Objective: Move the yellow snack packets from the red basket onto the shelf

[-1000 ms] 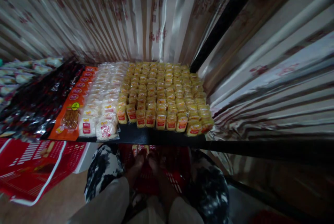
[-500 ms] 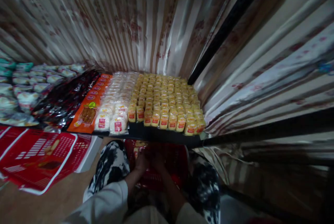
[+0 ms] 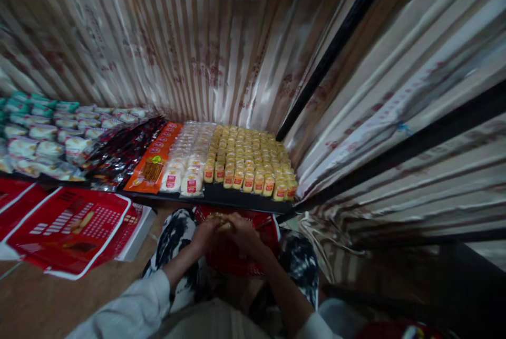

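Between my knees, my left hand (image 3: 205, 234) and my right hand (image 3: 244, 233) are close together, fingers curled around small yellowish wrapped snacks (image 3: 223, 224). How many packets they hold I cannot tell, as the fingers cover most of them. Below the hands is a red basket (image 3: 269, 228) with a pale rim. Just beyond it, on a black shelf (image 3: 237, 195), stand rows of small yellow wrapped snacks (image 3: 253, 162) with red-and-orange labels. Left of these are round white wrapped snacks (image 3: 185, 167) in clear packets.
An orange packet (image 3: 152, 162), dark shiny packets (image 3: 122, 152) and white-and-green packets (image 3: 47, 128) continue along the shelf leftward. Red printed bags (image 3: 79, 228) stand on the floor at left. Dark metal poles (image 3: 336, 59) and a striped curtain (image 3: 221, 38) enclose the back and right.
My hands have risen from lower in the red basket to its upper part, with the yellowish snacks now showing between them. The camera view has shifted slightly.
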The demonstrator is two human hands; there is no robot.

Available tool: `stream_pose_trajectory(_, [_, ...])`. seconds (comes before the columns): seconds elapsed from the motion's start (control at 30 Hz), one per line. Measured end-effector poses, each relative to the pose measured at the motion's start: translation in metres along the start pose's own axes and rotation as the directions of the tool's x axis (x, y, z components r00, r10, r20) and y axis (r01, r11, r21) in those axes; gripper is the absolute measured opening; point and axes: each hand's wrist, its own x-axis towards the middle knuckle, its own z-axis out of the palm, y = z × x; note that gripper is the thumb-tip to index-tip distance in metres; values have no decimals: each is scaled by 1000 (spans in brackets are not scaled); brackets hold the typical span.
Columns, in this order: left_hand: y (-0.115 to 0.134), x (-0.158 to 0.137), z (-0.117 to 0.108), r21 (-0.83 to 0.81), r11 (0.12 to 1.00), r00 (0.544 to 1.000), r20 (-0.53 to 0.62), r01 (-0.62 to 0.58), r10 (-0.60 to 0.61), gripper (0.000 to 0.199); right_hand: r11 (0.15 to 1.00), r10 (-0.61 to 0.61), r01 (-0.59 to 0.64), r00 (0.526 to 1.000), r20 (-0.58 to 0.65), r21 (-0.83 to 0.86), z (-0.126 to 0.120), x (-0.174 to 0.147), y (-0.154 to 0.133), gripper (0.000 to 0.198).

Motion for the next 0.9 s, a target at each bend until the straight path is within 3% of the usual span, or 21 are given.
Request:
stream_pose_trajectory(0.13, [15,-4,-26,44,998,978,-201,-43,51,27,995,32,-8,971,-235,101,-7,15,-21,51])
stream_pose_trajectory(0.27, [24,6,-42,-131,991,923,-384,-17,-35,28,961,129,-16,910,-394,276,-3,34,-32,49])
stream_pose_trajectory(0.4, [27,26,-46,-454,891,917,-358,-4,-178,27,896,191,8,896,-401,445,6,50,-34,47])
stream_pose_trajectory(0.5, [29,38,-49,-582,813,906,-345,-2,-245,24,897,179,30,888,-424,440,10,57,-32,42])
stream_pose_trajectory(0.67, [34,53,-57,-488,871,857,-427,51,-289,25,960,133,8,864,-485,278,4,68,-22,40])
stream_pose_trajectory(0.9, [37,73,-52,-315,948,820,-551,-35,-153,31,976,89,16,884,-459,219,4,76,4,47])
